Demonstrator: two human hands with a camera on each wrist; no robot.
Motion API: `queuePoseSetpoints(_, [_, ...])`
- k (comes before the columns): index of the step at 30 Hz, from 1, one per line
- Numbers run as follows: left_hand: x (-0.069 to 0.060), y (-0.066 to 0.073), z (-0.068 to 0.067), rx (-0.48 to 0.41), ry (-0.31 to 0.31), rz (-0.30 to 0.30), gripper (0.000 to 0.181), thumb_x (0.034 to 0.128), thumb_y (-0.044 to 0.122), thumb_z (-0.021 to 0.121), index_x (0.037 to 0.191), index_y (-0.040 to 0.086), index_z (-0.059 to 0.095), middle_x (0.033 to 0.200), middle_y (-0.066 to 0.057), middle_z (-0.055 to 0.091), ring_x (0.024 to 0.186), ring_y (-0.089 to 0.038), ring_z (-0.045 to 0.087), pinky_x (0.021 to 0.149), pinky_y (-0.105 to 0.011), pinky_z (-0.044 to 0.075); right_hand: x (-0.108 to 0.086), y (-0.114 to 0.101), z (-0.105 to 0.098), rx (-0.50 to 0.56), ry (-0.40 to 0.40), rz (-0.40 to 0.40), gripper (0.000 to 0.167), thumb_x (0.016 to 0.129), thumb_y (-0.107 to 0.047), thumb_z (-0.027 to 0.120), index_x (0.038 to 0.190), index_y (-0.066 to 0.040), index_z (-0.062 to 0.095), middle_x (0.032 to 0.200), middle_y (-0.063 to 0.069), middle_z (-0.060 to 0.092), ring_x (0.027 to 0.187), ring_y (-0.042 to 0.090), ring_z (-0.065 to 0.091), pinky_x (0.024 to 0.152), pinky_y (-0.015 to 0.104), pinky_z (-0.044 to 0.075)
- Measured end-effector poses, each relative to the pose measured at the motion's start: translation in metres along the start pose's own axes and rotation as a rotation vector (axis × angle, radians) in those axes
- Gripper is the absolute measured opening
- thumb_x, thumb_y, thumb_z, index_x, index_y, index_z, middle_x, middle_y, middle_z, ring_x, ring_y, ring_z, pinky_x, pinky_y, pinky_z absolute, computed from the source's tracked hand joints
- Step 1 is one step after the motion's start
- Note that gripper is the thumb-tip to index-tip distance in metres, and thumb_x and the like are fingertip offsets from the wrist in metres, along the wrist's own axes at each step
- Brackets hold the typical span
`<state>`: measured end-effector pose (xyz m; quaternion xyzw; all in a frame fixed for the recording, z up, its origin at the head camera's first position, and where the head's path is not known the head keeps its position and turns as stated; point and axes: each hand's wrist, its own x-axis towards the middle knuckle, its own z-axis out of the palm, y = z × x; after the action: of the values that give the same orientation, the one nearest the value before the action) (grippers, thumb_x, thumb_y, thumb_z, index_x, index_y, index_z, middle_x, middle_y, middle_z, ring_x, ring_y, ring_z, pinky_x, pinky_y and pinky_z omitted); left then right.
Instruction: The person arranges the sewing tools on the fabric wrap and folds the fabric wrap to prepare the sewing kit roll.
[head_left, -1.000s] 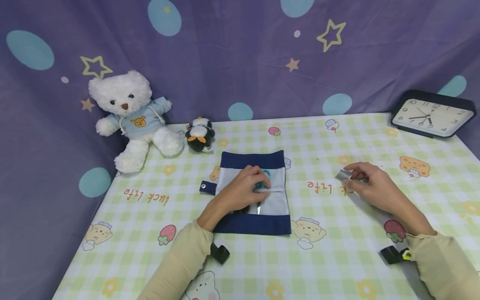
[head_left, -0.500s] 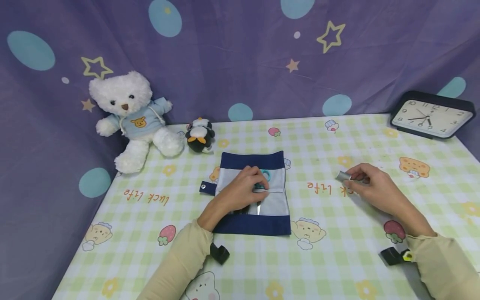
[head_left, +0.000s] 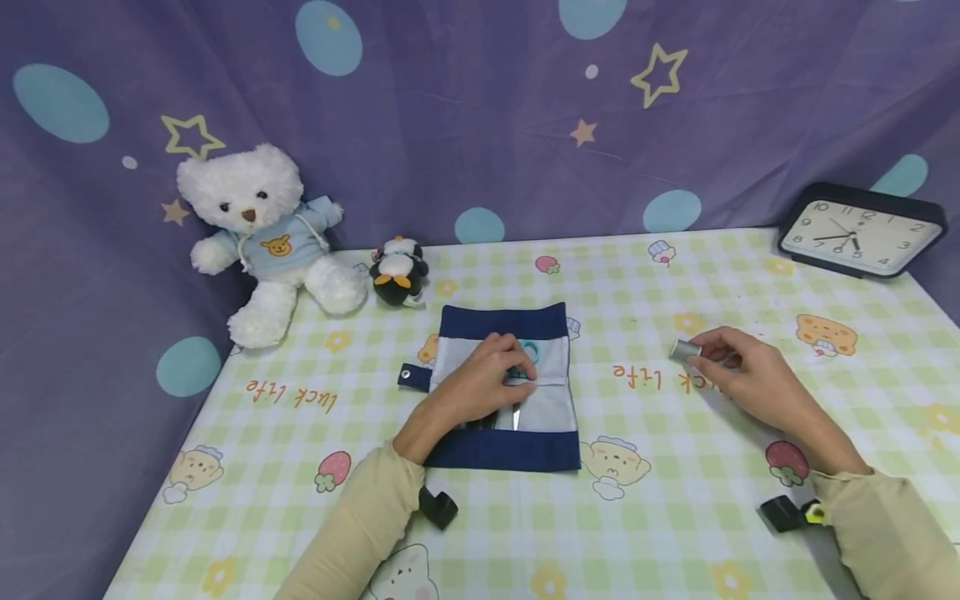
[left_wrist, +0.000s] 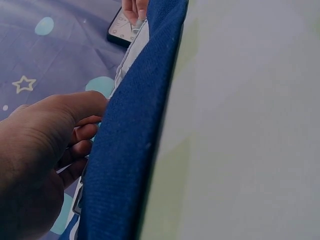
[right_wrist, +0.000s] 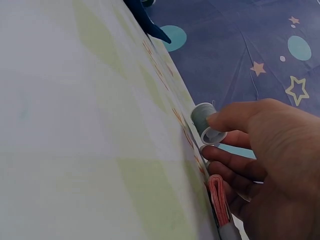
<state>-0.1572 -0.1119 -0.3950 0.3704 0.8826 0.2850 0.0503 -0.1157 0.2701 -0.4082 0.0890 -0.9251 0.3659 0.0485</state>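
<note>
An open navy-and-grey cloth pouch (head_left: 498,451) lies mid-table, holding scissors with a turquoise handle (head_left: 532,352) and dark items partly covered by my left hand (head_left: 483,379). That hand's bent fingers and thumb grip the pouch at its inner pocket edge; the fingertips are partly hidden in the left wrist view behind the navy cloth (left_wrist: 132,125). To the right, my right hand (head_left: 750,371) pinches a small grey thread spool (head_left: 683,351) between thumb and fingers, tilted above the table. The right wrist view shows the spool (right_wrist: 201,117) and a pink thread bundle (right_wrist: 218,200) below the fingers.
A white teddy bear (head_left: 281,242) and a small penguin toy (head_left: 397,275) sit at the back left. A black-framed clock (head_left: 862,229) stands at the back right. Behind the checked tablecloth (head_left: 637,550) hangs a purple curtain (head_left: 420,125).
The spool has turned in my right hand, so its round end now shows more. My left hand has stayed at the pouch.
</note>
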Motion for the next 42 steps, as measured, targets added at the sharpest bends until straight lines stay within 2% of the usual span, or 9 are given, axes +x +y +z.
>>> queuePoseSetpoints(9, [0.001,0.000,0.000,-0.004,-0.007,-0.013,0.007,0.0975,0.019,0.075,0.101,0.012,0.076,0.100,0.002,0.054,0.089,-0.018,0.041,0.079,-0.033,0.040,0.000,-0.001,-0.001,0.010,0.017,-0.008,0.026,0.102,-0.018,0.069,0.124,-0.004,0.068,0.106,0.011,0.070,0.082,0.008,0.059,0.068,0.016,0.044])
queuePoseSetpoints(22, [-0.001,0.000,-0.002,-0.025,-0.001,-0.016,0.007,0.0982,0.018,0.074,0.101,0.012,0.076,0.101,0.001,0.055,0.090,-0.017,0.042,0.080,-0.033,0.042,0.001,-0.006,-0.003,0.071,0.054,-0.005,0.029,0.103,-0.023,0.067,0.127,-0.007,0.071,0.109,0.011,0.069,0.087,0.003,0.058,0.073,0.013,0.043])
queuePoseSetpoints(34, [-0.001,0.001,-0.001,-0.011,0.008,-0.009,0.007,0.0974,0.017,0.075,0.101,0.011,0.076,0.101,0.000,0.055,0.089,-0.018,0.042,0.080,-0.034,0.041,0.007,-0.012,0.008,0.158,0.074,-0.094,0.024,0.102,-0.016,0.069,0.124,-0.008,0.074,0.117,0.009,0.071,0.099,-0.004,0.058,0.083,0.009,0.041])
queuePoseSetpoints(42, [-0.001,0.000,0.000,-0.012,0.009,-0.009,0.007,0.0973,0.016,0.075,0.101,0.011,0.076,0.100,0.000,0.055,0.089,-0.018,0.042,0.080,-0.034,0.041,0.014,-0.021,0.019,0.198,0.066,-0.137,0.023,0.102,-0.014,0.068,0.123,-0.006,0.074,0.113,0.008,0.071,0.093,0.003,0.060,0.079,0.012,0.044])
